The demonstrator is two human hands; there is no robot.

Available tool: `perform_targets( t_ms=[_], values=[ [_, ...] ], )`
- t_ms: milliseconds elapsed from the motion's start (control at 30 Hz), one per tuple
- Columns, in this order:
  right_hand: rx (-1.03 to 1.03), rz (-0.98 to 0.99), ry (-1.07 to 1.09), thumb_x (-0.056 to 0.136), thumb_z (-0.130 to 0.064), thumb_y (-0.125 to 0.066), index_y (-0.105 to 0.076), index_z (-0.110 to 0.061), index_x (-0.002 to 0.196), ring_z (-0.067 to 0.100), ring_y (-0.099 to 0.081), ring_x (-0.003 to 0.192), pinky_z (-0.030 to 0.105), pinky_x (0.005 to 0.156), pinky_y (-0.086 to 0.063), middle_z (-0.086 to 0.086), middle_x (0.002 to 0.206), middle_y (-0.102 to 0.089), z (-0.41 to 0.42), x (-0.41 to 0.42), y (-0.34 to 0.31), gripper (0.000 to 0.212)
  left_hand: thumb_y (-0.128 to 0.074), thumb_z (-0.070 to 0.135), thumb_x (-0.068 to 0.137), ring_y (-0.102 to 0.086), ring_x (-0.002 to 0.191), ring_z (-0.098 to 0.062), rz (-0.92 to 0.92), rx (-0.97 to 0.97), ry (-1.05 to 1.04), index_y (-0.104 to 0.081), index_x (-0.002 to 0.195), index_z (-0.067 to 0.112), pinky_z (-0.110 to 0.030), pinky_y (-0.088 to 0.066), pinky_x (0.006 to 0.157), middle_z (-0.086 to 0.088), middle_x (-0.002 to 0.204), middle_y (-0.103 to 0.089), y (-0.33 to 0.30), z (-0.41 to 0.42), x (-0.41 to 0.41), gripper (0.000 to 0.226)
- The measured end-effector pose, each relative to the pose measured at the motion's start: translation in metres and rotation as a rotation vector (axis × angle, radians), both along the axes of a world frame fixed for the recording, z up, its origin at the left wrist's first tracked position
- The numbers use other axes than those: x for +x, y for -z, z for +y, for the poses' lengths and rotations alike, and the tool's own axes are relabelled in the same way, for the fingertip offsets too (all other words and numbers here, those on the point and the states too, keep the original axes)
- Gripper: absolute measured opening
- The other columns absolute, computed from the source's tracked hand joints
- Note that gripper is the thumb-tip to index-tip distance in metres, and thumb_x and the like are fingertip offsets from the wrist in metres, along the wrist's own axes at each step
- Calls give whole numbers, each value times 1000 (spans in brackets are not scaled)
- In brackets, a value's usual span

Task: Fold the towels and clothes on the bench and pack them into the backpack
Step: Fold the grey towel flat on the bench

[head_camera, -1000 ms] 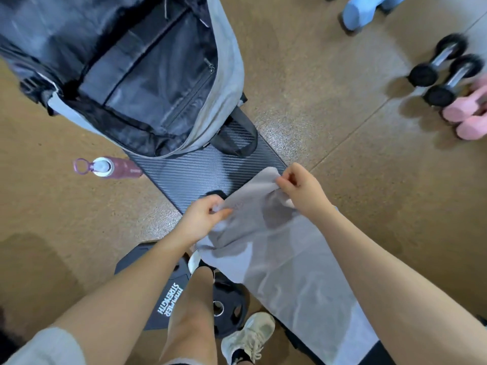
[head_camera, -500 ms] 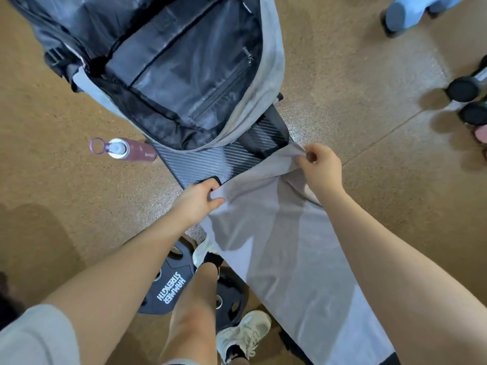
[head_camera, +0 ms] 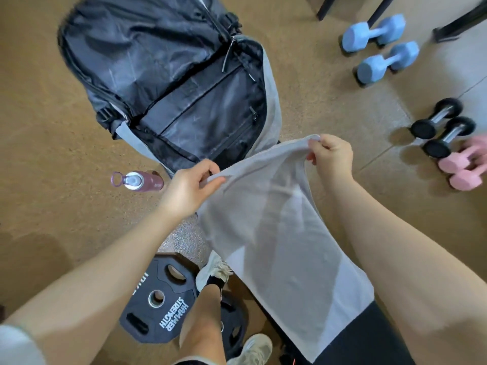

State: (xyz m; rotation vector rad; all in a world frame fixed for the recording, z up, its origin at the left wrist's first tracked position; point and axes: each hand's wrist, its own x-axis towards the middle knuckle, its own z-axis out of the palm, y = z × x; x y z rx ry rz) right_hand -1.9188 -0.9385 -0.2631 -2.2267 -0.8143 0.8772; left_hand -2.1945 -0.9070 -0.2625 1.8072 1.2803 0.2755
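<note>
The left hand [head_camera: 189,185] and right hand [head_camera: 330,156] each pinch a far corner of the grey towel [head_camera: 276,233], holding that edge up between them. It drapes toward the person, just before the open backpack [head_camera: 168,83]. A water bottle [head_camera: 139,181] lies on the floor nearby.

towel [head_camera: 274,227] pale grey | backpack [head_camera: 163,83] black, grey trim | bottle [head_camera: 143,181] maroon, white cap | dumbbells [head_camera: 374,31] blue, black, pink | floor [head_camera: 52,127] tan
</note>
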Motion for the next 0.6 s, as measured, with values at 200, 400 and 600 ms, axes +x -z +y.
perform_targets(
  t_ms=[200, 400, 600],
  values=[
    [-178, 376, 303, 87, -12, -44, -62, -12, 73, 14, -61, 53, 23, 55, -45, 8, 72, -64, -24, 9, -12, 23, -62, 25, 87, -42, 58, -8, 36, -128, 162, -61, 98, 24, -17, -31, 55, -8, 69, -56, -13, -13, 21, 11],
    [-227, 345, 413, 87, -13, -60, -57, -5, 76, 12, -52, 38, 14, 36, -35, 16, 71, -55, -126, 34, -10, 14, -58, 26, 89, -39, 49, -5, -31, -280, 464, -60, 91, 29, -15, -30, 51, 3, 59, -46, -13, -81, 69, 4],
    [-201, 382, 545, 84, 9, -49, -57, -6, 78, 17, -52, 54, 18, 45, -49, 9, 65, -54, -226, 65, -4, 18, -58, 21, 91, -40, 49, -3, -90, -318, 680, -61, 90, 22, -14, -28, 51, 9, 49, -35, -4, -169, 119, 4]
  ],
)
